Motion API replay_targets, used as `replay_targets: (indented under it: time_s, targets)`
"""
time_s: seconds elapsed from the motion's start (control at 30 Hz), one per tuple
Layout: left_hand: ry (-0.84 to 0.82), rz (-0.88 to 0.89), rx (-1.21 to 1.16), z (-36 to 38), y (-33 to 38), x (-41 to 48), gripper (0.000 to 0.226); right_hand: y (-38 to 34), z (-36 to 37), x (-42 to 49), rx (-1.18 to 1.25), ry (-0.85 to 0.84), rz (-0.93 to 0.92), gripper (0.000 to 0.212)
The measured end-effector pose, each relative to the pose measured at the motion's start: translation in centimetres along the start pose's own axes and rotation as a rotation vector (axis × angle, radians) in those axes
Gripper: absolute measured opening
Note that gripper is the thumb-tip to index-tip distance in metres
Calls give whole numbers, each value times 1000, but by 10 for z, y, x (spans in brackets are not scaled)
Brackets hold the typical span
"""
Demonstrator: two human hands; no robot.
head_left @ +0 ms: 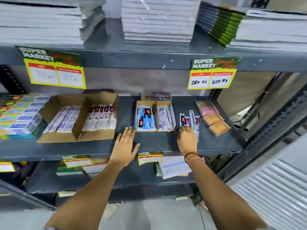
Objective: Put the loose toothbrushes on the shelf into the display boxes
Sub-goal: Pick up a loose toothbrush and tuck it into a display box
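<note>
Both hands are out over the dark middle shelf (149,143) at the centre of the frame. Left of centre, the left hand (125,143) lies flat and open, palm down, fingers spread, its fingertips just beside the near left corner of the small display box (155,116); it grips nothing. Going from the far left of the frame: stacked toothpaste cartons (20,117), then a large cardboard display box (78,117) split by a divider, with packaged toothbrushes lying in both halves. Next, at centre, comes the small display box, also divided, its left half holding blue-backed packs and its right half white ones. Just right of that box lie the loose toothbrushes (189,121), a few packs fanned out on the bare shelf. The right hand (186,139) rests on their near ends, fingers curled down over them; whether it has closed a grip on any pack I cannot tell, since the fingertips are blurred and partly hidden. Further right sit some wrapped soap bars (213,119). The step in hand looks to be gathering the loose packs. The next move likely calls for pinching them together into one bundle, lifting them clear, and carrying them left to the matching half of the small box, with the left hand steadying the box against sliding.
</note>
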State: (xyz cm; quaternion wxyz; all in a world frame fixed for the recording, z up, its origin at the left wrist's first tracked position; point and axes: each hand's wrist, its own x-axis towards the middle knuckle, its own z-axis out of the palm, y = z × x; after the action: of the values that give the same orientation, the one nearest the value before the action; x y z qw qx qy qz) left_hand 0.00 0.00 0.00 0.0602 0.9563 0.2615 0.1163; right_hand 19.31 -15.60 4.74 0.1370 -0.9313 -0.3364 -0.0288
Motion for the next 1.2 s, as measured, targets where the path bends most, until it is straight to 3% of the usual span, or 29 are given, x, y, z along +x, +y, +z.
replay_targets:
  time_s: [0.5, 0.77, 0.93, 1.07, 1.2]
  targets:
    - [-68, -113, -60, 24, -14, -4, 81, 8, -1, 33, 260, -126, 459, 33]
    - [-61, -111, -61, 26, -14, -5, 100, 24, -7, 31, 587, 25, 680, 29]
    - [-82, -120, -55, 24, -14, -5, 94, 21, -9, 23, 880, 129, 692, 19]
    - [-86, -119, -55, 26, -15, -5, 92, 2, -18, 11, 773, 217, 506, 20]
    - [-78, -116, -54, 27, -15, -5, 94, -14, -7, 5, 587, 193, 345, 17]
